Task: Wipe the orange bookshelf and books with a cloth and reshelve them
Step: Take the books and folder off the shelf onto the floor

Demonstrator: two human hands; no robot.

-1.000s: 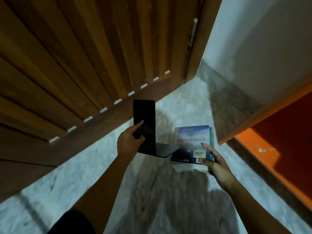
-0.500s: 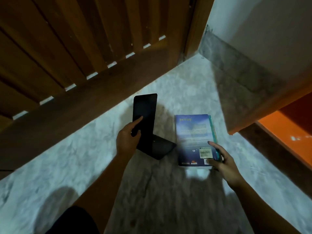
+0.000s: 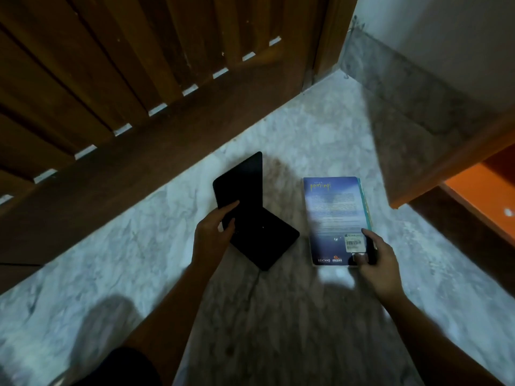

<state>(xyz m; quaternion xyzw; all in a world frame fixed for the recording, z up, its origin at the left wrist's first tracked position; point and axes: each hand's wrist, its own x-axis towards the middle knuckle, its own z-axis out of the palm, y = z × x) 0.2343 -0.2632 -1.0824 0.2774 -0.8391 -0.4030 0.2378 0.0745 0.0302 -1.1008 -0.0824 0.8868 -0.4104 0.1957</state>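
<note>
Dim, bluish, soft.
Body shadow on floor [image 3: 306,129] from near edge; small bright patch mid-floor; motion blur low; door [image 3: 111,79] slats bowed by wide lens.

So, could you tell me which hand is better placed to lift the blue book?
Right, probably: the right hand grips the blue book, nearest the orange shelf; the left hand holds the black bookend.

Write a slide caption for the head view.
The left hand grips a black L-shaped bookend while the right hand pinches a blue book at the marble floor.
</note>
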